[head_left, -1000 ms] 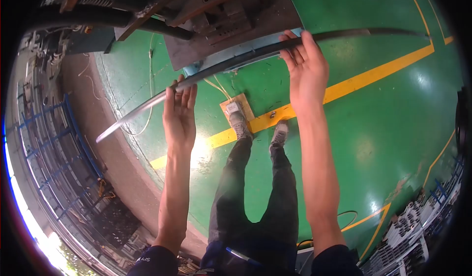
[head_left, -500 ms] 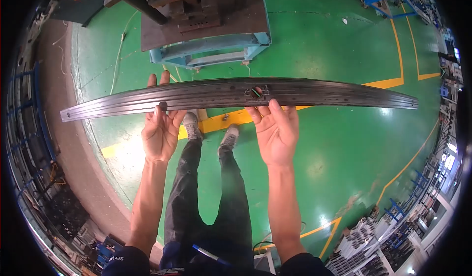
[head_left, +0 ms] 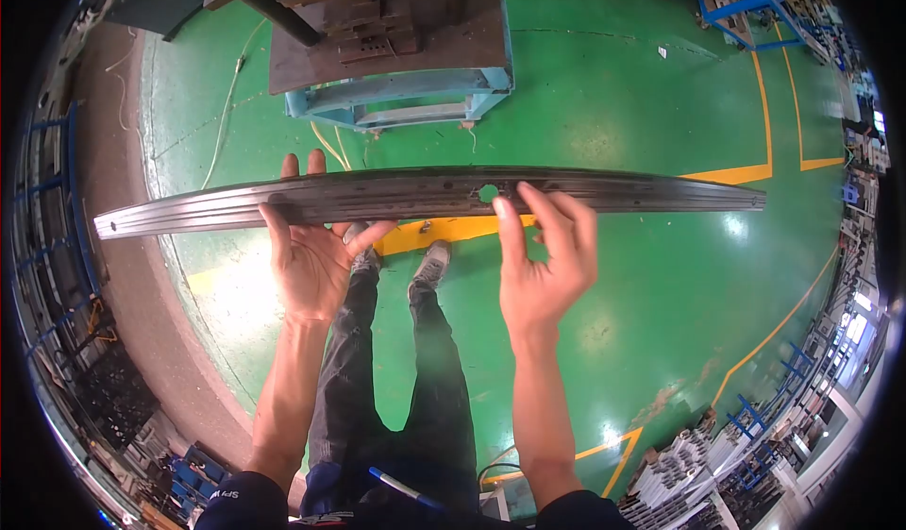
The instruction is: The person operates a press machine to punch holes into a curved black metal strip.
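A long, dark metal strip (head_left: 396,195) with lengthwise ridges spans the head view in front of me, slightly bowed. My left hand (head_left: 316,270) holds it left of the middle, thumb on the near face and two fingertips showing past the far edge. Green floor shows through a round hole (head_left: 488,193) near the strip's middle. Just right of this hole, my right hand (head_left: 547,266) has its thumb and forefinger apart at the near face, the other fingers bent. Small holes mark both strip ends.
Ahead stands a machine on a light-blue frame (head_left: 396,96) with a brown metal top (head_left: 453,34). Yellow lines (head_left: 736,173) cross the green floor. A blue rack (head_left: 746,6) is at far right, and stacked metal parts (head_left: 679,469) lie at lower right.
My right hand has come off the strip's underside and risen to its near face beside the hole. The strip has shifted left and slightly down; the hole now shows more floor through it.
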A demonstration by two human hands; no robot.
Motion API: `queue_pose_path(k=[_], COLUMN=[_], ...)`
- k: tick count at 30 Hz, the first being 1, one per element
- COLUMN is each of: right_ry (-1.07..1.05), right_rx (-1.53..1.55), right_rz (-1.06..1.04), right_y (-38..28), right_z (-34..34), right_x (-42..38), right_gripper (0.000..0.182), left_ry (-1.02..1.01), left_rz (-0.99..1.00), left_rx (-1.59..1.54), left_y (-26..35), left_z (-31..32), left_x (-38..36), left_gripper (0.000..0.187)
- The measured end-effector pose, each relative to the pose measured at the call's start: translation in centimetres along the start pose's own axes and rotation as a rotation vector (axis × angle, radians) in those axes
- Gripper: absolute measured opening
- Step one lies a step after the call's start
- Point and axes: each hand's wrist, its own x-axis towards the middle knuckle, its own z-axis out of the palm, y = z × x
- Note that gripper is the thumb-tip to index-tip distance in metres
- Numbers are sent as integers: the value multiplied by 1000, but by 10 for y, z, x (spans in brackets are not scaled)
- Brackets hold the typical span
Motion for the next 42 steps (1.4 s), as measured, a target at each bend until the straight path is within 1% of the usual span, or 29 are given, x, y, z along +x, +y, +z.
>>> queue_pose_path(k=[1, 3, 5, 6, 7, 8, 9, 11, 12, 15, 16, 20, 23, 24, 27, 28, 29, 31, 32, 33, 35, 36, 37, 39, 42], right_ry=[11, 6, -63, -98, -180, -185, -191, -87, -34, -68, -71, -44, -86, -85, -104, 0, -58, -164, -261, -184, -32, -7, -27, -62, -25], right_rx=[-6, -22, 24, 45, 90, 73, 58, 28, 11, 72, 15, 53, 20, -2, 74, 49, -63, 49, 46, 48, 61, 87, 90, 93, 69], right_rz=[-100, -81, -96, -103, -153, -184, -216, -109, -58, 40, -71, -102, -247, -261, 81, 191, 23, -235, -237, -175, -61, 102, 74, 17, -6], right_y=[10, 9, 16, 20, 21, 23, 26, 29, 30, 17, 19, 18, 22, 21, 13, 11, 5, -1, 4, 12, 19, 8, 12, 17, 13], right_z=[7, 10, 14, 14, 12, 13, 14, 8, 5, 6, 12, 29, 33, 34, 28, 33, 31, 42, 36, 32, 30, 26, 27, 29, 35], right_x=[-1, -6, -8, -8, -6, -10, -15, -20, -21, -18, -17, -13, -14, -14, -15, -18, -23, -43, -50, -48, -35, -25, -23, -17, -12], right_gripper=[23, 19, 16, 14, 11, 12, 14, 16, 17, 21, 22, 23, 20, 16, 13, 11, 12, 11, 10, 9, 9, 9, 10, 12, 14], left_ry=[-11, 14, 10, 66, 123, 179, 163, 134, 162, 157, 156, 130, 131, 135, 162, 179, 191, 191, 185, 176, 90, 44, -1, 9, 5], left_rz=[0, 11, 19, 30, 40, 51, 58, 77, 95, 114, 113, 106, 102, 102, 82, 90, 100, 121, 130, 148, 159, 155, 146, 138, 133], left_rx=[11, 48, 87, 120, 151, 183, 197, 223, 238, 243, 223, 164, 173, 180, 182, 188, 193, 195, 191, 185, 167, 145, 124, 125, 134], left_y=[0, -2, -1, 0, 2, 4, 7, 14, 16, 17, 17, 16, 17, 16, 11, 8, 5, 2, 3, 3, 8, 9, 9, 7, 5], left_z=[2, 8, 10, 12, 15, 17, 16, 12, 12, 12, 12, 14, 15, 16, 19, 20, 21, 23, 25, 25, 20, 17, 14, 14, 16], left_x=[-2, -5, -7, -7, -7, -6, -4, -2, -2, -5, -6, -13, -19, -20, -24, -25, -24, -20, -19, -18, -20, -20, -20, -23, -27], left_gripper=[57, 57, 57, 59, 60, 62, 62, 61, 61, 61, 60, 60, 61, 61, 61, 61, 62, 62, 62, 62, 60, 59, 57, 57, 57])
